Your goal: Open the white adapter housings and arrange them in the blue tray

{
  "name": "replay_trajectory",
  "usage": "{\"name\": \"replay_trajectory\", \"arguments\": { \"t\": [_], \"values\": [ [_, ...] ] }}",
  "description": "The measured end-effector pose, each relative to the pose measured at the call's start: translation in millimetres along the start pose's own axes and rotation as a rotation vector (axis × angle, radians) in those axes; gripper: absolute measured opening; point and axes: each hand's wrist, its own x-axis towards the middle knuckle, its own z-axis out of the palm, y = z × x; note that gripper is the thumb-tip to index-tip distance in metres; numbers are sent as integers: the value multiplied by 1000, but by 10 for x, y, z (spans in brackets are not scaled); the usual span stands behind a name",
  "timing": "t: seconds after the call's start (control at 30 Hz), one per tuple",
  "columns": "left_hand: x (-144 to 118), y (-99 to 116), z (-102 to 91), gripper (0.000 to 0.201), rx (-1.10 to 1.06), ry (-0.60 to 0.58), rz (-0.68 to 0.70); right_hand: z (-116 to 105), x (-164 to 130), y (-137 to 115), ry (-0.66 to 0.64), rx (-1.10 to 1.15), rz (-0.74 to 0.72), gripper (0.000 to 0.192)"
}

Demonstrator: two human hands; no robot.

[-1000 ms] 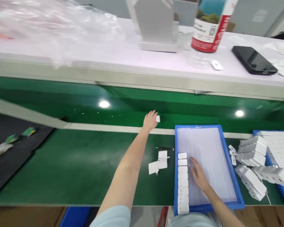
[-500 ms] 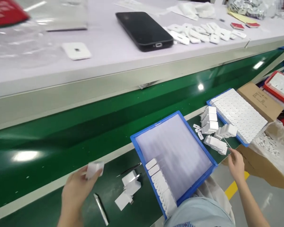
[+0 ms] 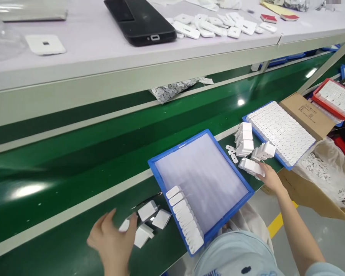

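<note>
Left hand (image 3: pixel 112 239) grip loosely open over white charger (image 3: pixel 124 225) – right hand (image 3: pixel 269 178) grip touching charger row (image 3: pixel 250 167), closure unclear

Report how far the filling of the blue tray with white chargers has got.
Done: one row of white plastic chargers lines the near-left edge of the blue plastic tray; the rest of its liner is bare. In hand: the left hand is at loose white chargers on the green belt, the right hand touches a stacked white charger block. Left: most of the tray.
</note>
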Motion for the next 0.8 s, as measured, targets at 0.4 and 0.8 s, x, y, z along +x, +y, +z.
{"name": "replay_trajectory", "arguments": {
  "t": [0.4, 0.8],
  "values": [
    [-336, 3283, 1947, 55, -321, -751, 839, -162, -496, 262, 104, 577, 71, 65],
    [-475, 3268, 1808, 43, -820, -716, 133, -334, -149, 248, -176, 1139, -19, 65]
  ]
}}
